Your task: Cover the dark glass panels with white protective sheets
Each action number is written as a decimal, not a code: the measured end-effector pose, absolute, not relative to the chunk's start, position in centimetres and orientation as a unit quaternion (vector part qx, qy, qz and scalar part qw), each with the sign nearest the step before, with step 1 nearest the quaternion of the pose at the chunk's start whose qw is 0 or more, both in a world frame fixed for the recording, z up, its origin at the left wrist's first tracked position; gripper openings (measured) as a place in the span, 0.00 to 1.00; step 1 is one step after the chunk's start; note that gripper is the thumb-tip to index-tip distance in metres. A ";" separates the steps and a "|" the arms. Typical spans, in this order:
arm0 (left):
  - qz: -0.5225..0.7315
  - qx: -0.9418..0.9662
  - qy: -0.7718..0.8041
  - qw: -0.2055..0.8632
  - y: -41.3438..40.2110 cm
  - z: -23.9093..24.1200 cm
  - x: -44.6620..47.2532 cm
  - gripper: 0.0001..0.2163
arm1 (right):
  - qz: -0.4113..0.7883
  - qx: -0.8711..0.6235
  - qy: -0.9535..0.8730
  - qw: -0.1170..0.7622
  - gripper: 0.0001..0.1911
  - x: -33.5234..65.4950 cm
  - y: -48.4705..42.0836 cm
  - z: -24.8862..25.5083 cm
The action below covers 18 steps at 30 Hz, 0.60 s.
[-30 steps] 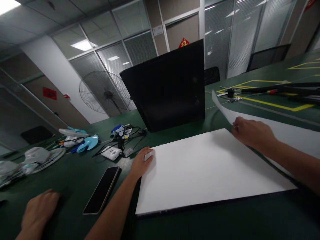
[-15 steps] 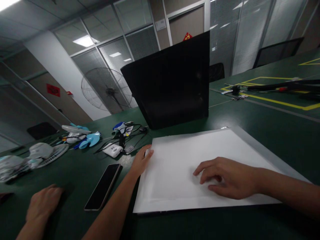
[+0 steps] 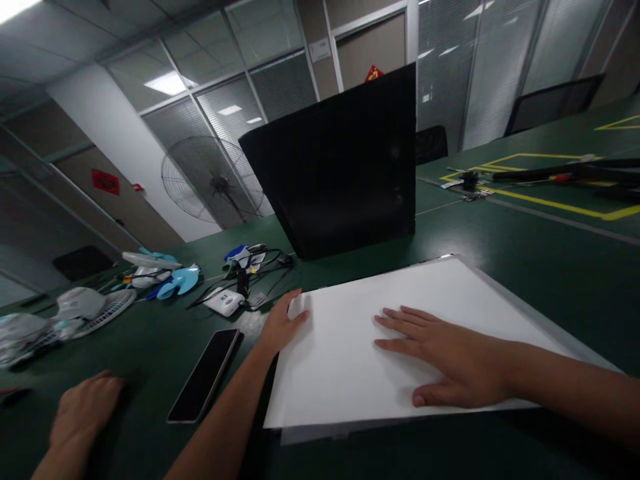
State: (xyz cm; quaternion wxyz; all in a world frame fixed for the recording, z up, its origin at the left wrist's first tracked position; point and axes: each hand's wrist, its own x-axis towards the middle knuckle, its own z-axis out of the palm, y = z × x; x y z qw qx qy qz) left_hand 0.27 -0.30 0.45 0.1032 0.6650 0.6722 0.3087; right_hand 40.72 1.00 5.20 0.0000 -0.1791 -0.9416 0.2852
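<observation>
A large white sheet of paper (image 3: 345, 360) lies on the green table in front of me. Along its near edge a thin translucent layer (image 3: 310, 435) sticks out from underneath, and a greyish edge of it shows on the right. My left hand (image 3: 283, 323) holds the sheet's left edge, thumb on top and fingers at the side, partly hidden. Flat across the middle of the paper rests my right hand (image 3: 450, 360), its fingers spread and the thumb apart.
Another person's closed hand (image 3: 87, 407) rests at the left, beside a phone (image 3: 205, 377). Behind are a white device (image 3: 226, 301) with cables and several fan parts (image 3: 83, 303). A black panel (image 3: 345, 167) stands upright beyond the paper; yellow tape (image 3: 545, 203) marks the table's right.
My right hand has gone from curled fingers to lying flat and spread on the paper. The translucent layer now protrudes at the near edge. My left hand stays at the paper's left edge.
</observation>
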 end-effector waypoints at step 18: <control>0.323 0.651 0.680 0.093 0.5 -0.7 -0.8 0.21 | 0.304 -0.114 -0.946 -0.011 0.49 40.1 0.1 5.8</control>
